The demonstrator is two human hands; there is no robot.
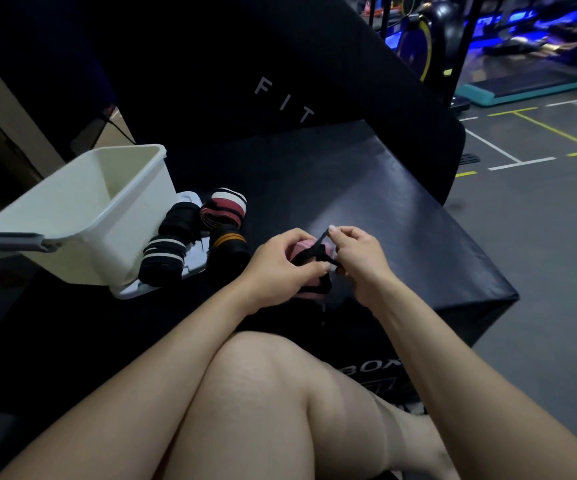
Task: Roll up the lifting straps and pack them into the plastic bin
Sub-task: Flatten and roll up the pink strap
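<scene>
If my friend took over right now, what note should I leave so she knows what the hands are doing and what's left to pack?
Left hand: its grip holds the pink and black lifting strap roll.
Right hand: pinches that strap's thin black loose end, lifted up.
White plastic bin: tilted, nothing visible inside.
Beside it, rolled and waiting: black strap with white stripes, plain black roll, red, white and black roll, black roll with orange stripes. Some lie on the white bin lid.
Done: four rolls.
Left: finish this roll, then put all five into the bin.
</scene>
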